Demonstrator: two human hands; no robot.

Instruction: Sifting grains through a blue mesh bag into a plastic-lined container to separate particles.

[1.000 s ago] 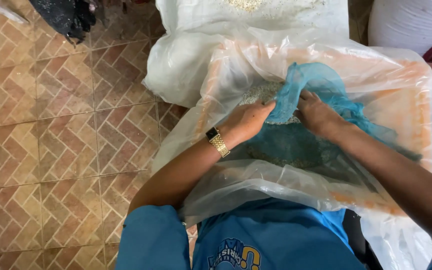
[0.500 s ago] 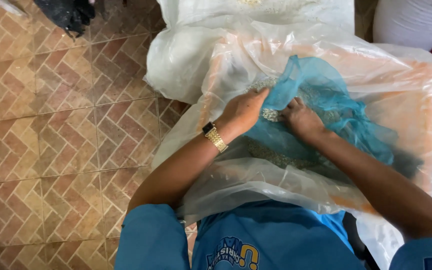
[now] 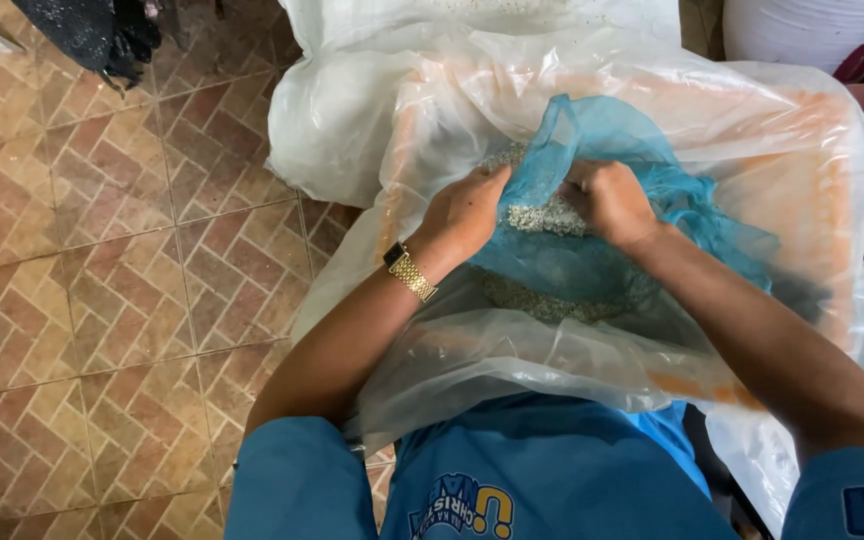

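A teal sheer fabric with pale beadwork lies inside a large clear plastic bag on my lap. My left hand, with a gold watch at the wrist, pinches the fabric's left edge. My right hand grips the bunched fabric just to the right. Both hands hold the cloth up so the beaded patch shows between them. An orange tint shows through the plastic around the fabric.
A herringbone brick-tile floor fills the left side. A second white plastic bag sits behind the first. Dark cloth lies at the top left. A white sack stands at the top right.
Both hands have gathered and lifted the teal fabric, drawing closer together. The beaded patch now shows between them.
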